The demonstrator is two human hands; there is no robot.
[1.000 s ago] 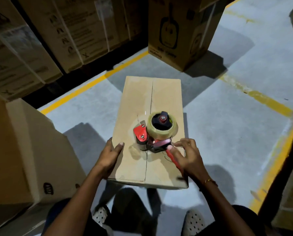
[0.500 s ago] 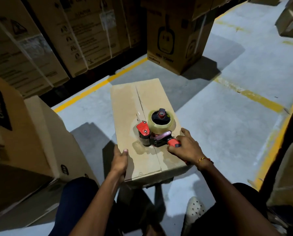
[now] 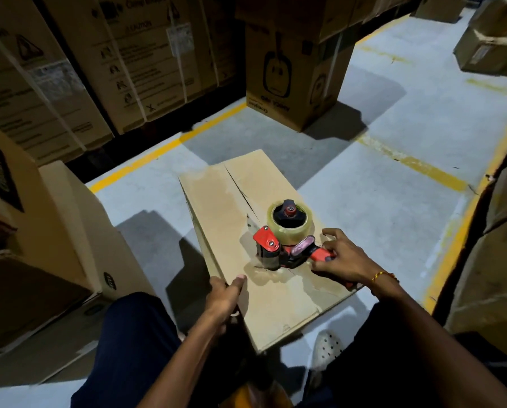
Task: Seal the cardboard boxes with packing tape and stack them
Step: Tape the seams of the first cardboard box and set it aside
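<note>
A flat brown cardboard box (image 3: 216, 201) lies on the grey floor before me, its closed flaps meeting in a centre seam. A red tape dispenser (image 3: 278, 245) with a roll of clear tape (image 3: 290, 222) rests on the box top over the seam. My right hand (image 3: 342, 257) grips the dispenser's red handle. My left hand (image 3: 225, 295) holds the box's near left edge, thumb on top and fingers curled over the side.
Tall printed cartons (image 3: 146, 54) line the back wall. One upright carton (image 3: 293, 81) stands beyond the box. A cardboard box (image 3: 60, 231) sits close at my left, more boxes (image 3: 487, 231) at right. Yellow floor lines (image 3: 411, 163) cross the concrete. My feet are below the box.
The box has turned, its far end swinging left. My right hand has closed on the dispenser handle, and my left hand has slid to the box's near left edge.
</note>
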